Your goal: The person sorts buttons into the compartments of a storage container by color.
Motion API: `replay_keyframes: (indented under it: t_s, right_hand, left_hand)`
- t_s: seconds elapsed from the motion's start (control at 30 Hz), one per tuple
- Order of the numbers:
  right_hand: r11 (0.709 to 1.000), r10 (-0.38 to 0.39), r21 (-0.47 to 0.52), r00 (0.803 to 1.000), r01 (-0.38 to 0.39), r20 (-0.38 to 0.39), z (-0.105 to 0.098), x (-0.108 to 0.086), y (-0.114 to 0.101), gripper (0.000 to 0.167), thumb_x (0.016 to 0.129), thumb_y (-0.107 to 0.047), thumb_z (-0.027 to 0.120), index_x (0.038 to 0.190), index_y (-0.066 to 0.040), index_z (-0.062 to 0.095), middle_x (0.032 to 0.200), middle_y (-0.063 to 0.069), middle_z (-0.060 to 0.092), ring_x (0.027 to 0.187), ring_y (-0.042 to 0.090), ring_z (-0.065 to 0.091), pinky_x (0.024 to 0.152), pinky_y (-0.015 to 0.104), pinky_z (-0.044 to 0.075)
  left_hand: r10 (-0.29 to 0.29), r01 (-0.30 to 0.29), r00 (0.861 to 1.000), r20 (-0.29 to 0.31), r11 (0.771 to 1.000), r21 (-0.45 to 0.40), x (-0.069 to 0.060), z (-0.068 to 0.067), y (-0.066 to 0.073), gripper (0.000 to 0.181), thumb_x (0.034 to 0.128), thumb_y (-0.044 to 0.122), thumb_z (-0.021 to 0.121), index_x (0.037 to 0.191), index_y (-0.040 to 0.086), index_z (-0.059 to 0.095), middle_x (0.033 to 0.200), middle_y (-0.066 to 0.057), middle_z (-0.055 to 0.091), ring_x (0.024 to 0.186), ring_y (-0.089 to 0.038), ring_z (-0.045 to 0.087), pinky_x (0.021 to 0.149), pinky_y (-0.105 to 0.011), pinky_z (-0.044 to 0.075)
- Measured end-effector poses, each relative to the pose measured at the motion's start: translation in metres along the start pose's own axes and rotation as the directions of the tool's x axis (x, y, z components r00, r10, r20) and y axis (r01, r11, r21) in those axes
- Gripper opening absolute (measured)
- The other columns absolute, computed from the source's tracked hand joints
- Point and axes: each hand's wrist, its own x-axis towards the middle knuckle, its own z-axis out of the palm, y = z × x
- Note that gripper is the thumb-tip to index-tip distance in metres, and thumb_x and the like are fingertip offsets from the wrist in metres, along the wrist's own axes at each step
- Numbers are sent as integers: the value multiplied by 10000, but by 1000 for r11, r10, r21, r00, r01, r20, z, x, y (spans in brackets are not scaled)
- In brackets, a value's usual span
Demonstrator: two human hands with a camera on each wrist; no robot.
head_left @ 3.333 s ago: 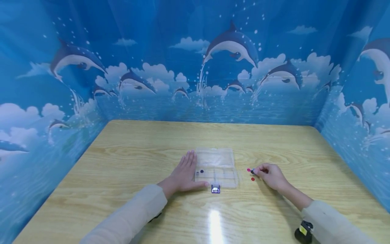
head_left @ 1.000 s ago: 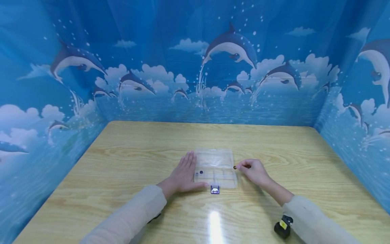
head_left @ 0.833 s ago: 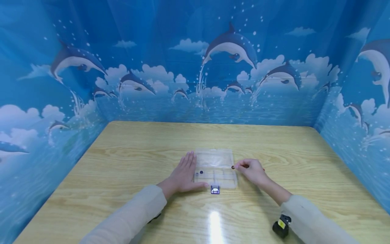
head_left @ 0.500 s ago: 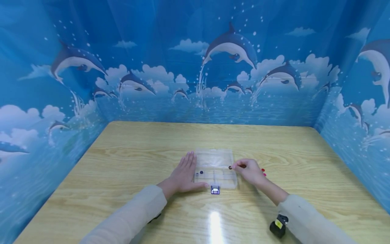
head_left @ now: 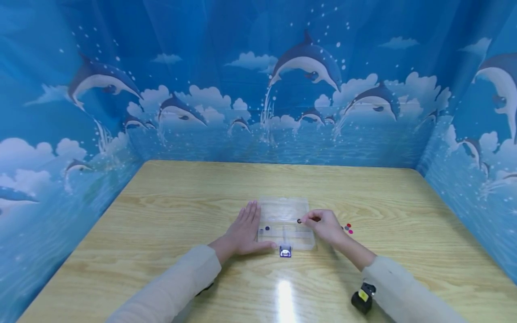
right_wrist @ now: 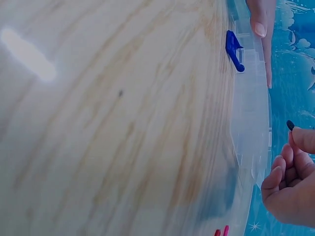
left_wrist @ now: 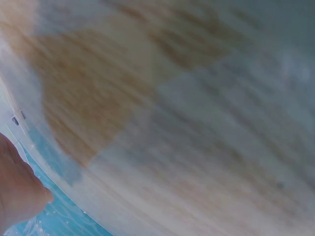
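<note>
A clear plastic compartment box [head_left: 300, 244] lies with its lid [head_left: 284, 208] folded back and a blue latch [head_left: 285, 251] at its near edge. Flat against its left side rests my left hand [head_left: 247, 231], fingers straight, thumb along the front edge. My right hand [head_left: 326, 226] pinches a dark round button [head_left: 299, 221] between thumb and finger, over the right part of the box. The right wrist view shows this pinched button [right_wrist: 290, 125] clearly, raised above the box. Another dark button [head_left: 267, 228] sits in the back left compartment.
Right of the box, partly behind my right wrist, lie a red button [head_left: 348, 225], a pink button [head_left: 350, 232] and a grey-blue button [head_left: 346, 228]. The wooden table [head_left: 181, 188] is bounded by a dolphin-print curtain [head_left: 258, 89].
My right hand has picked up the dark button from the small pile and carried it left over the box. The remaining buttons have come into sight behind it. My left hand stays put.
</note>
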Motion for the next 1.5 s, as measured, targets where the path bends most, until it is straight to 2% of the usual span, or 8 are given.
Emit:
replay_keyframes:
  t_s: [0.3, 0.67, 0.97, 1.2, 1.5]
  right_hand:
    - [999, -35, 33, 999, 35, 16, 7, 2, -6, 145, 874, -79, 591, 915, 33, 672, 837, 92, 652, 722, 117, 516, 616, 204, 440]
    - [998, -19, 52, 1000, 19, 0, 18, 8, -12, 141, 871, -83, 599, 901, 30, 677, 845, 117, 664, 708, 112, 519, 618, 207, 444]
    - [999, -27, 39, 1000, 27, -12, 26, 11, -15, 124, 851, -63, 616, 877, 36, 688, 807, 97, 674, 676, 92, 506, 592, 190, 425]
    - [999, -28, 33, 1000, 27, 10, 32, 13, -17, 100, 847, -63, 627, 867, 13, 688, 830, 89, 680, 719, 115, 539, 649, 210, 452]
    - [999, -35, 26, 999, 34, 22, 38, 13, -19, 79, 843, -42, 623, 845, 4, 687, 821, 84, 676, 712, 112, 540, 642, 199, 456]
  left_hand:
    - [-6, 6, 1000, 5, 1000, -8, 0, 0, 1, 1096, 804, 749, 403, 1474, -22, 5, 1549, -203, -44, 1442, -321, -30, 1185, -429, 60]
    - [4, -4, 1000, -7, 1000, -9, 0, 0, 1, 1094, 806, 742, 412, 1473, -28, 14, 1547, -210, -44, 1440, -331, -26, 1184, -436, 71]
    - [0, 0, 1000, -19, 1000, -23, 0, 2, 0, 1101, 803, 737, 429, 1471, -30, 7, 1547, -208, -45, 1440, -326, -30, 1184, -434, 67]
    - [0, -1, 1000, -23, 1000, -15, 0, 1, 0, 1101, 802, 739, 427, 1470, -37, 23, 1546, -219, -25, 1439, -335, -14, 1183, -440, 83]
    - [-5, 4, 1000, -18, 1000, -17, 0, 1, 0, 1097, 802, 744, 418, 1473, -29, 22, 1550, -211, -20, 1441, -328, -15, 1185, -436, 87]
